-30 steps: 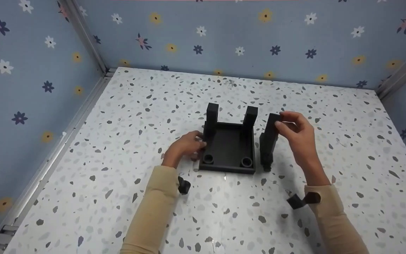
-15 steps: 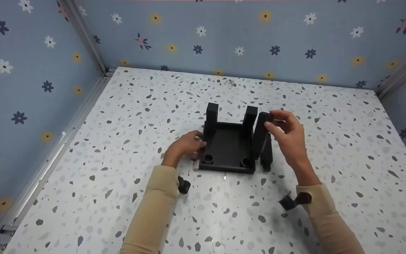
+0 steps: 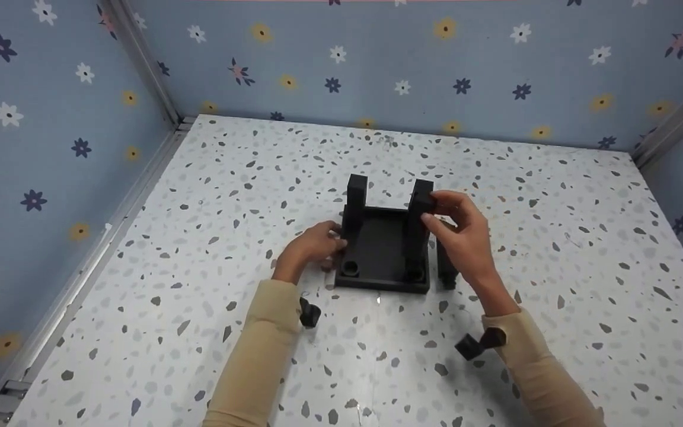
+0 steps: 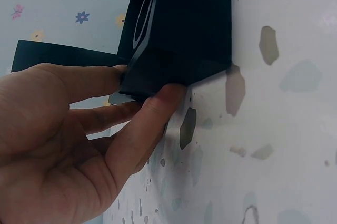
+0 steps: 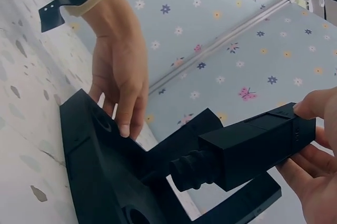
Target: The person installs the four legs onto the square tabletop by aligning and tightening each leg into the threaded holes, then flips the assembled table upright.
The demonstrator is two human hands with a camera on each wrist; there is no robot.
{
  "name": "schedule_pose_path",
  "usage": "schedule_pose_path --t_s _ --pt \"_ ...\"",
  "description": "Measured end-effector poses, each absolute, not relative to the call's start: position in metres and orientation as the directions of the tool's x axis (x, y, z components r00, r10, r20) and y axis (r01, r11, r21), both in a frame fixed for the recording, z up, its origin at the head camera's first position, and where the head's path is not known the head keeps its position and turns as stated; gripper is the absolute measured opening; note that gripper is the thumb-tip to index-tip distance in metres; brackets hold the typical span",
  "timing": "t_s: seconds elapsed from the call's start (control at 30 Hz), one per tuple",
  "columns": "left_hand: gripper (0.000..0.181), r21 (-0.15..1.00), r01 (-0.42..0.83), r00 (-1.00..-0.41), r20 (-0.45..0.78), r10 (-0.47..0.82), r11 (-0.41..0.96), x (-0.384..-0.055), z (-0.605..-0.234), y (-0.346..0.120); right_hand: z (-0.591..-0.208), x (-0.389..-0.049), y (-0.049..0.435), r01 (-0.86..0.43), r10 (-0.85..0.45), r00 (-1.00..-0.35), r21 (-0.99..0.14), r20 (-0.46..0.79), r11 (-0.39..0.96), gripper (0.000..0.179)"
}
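A black tabletop (image 3: 382, 249) lies upside down on the surface, with round sockets at its near corners. Two square legs stand at its far corners, the far left leg (image 3: 356, 198) and the far right leg (image 3: 424, 185). My left hand (image 3: 316, 242) grips the tabletop's left edge, its fingers at the rim in the left wrist view. My right hand (image 3: 463, 234) pinches the plain end of a loose black table leg (image 5: 253, 145). That leg points downward, its threaded end close over the near right socket (image 5: 136, 216).
Another black leg (image 3: 446, 270) lies right of the tabletop, partly hidden by my right hand. Flower-patterned panels (image 3: 401, 65) stand behind and at both sides of the speckled white surface (image 3: 246, 196). A small black camera (image 3: 310, 312) is on my left wrist.
My right hand has carried the leg leftward, from beside the tabletop to over its near right corner. The leg on the surface stays put. My left hand keeps its hold.
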State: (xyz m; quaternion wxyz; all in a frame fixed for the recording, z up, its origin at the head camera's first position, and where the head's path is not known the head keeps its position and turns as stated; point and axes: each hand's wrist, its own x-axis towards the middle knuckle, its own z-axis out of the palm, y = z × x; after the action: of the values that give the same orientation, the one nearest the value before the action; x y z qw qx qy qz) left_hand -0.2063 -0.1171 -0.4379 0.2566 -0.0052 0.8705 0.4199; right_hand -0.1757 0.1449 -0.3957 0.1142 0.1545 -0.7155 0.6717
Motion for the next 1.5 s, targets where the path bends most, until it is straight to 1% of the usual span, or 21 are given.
schedule_pose_path --t_s 0.27,0.5,0.67,0.83,1.07,1.2,1.37,1.5 --pt "0.042 0.759 -0.254 -0.857 -0.464 0.225 0.599 -0.206 -0.439 -0.117 -0.401 -0.173 0.132 -0.402 -0.112 -0.911 -0.915 0.397 0.034 0.039" --pt "0.042 0.772 -0.259 -0.857 -0.462 0.231 0.581 -0.206 -0.439 -0.117 -0.404 -0.171 0.122 -0.406 -0.117 -0.908 -0.914 0.402 0.016 0.039" --pt "0.042 0.770 -0.260 -0.857 -0.463 0.228 0.583 -0.207 -0.440 -0.116 -0.404 -0.166 0.115 -0.400 -0.126 -0.911 -0.916 0.392 0.042 0.039" --pt "0.043 0.766 -0.260 -0.857 -0.464 0.226 0.588 -0.206 -0.441 -0.116 -0.394 -0.157 0.106 -0.405 -0.164 -0.906 -0.913 0.391 0.056 0.039" --pt "0.041 0.772 -0.261 -0.858 -0.460 0.227 0.579 -0.206 -0.442 -0.117 -0.416 -0.167 0.101 -0.436 -0.175 -0.888 -0.899 0.425 0.032 0.039" --pt "0.041 0.779 -0.268 -0.856 -0.462 0.231 0.566 -0.206 -0.442 -0.117 -0.411 -0.163 0.093 -0.438 -0.185 -0.887 -0.898 0.424 0.040 0.038" --pt "0.041 0.777 -0.281 -0.852 -0.472 0.226 0.564 -0.207 -0.441 -0.118 -0.401 -0.156 0.082 -0.444 -0.199 -0.879 -0.896 0.433 0.009 0.038" --pt "0.040 0.781 -0.282 -0.851 -0.472 0.231 0.558 -0.206 -0.440 -0.118 -0.402 -0.155 0.077 -0.442 -0.203 -0.878 -0.897 0.433 -0.002 0.037"
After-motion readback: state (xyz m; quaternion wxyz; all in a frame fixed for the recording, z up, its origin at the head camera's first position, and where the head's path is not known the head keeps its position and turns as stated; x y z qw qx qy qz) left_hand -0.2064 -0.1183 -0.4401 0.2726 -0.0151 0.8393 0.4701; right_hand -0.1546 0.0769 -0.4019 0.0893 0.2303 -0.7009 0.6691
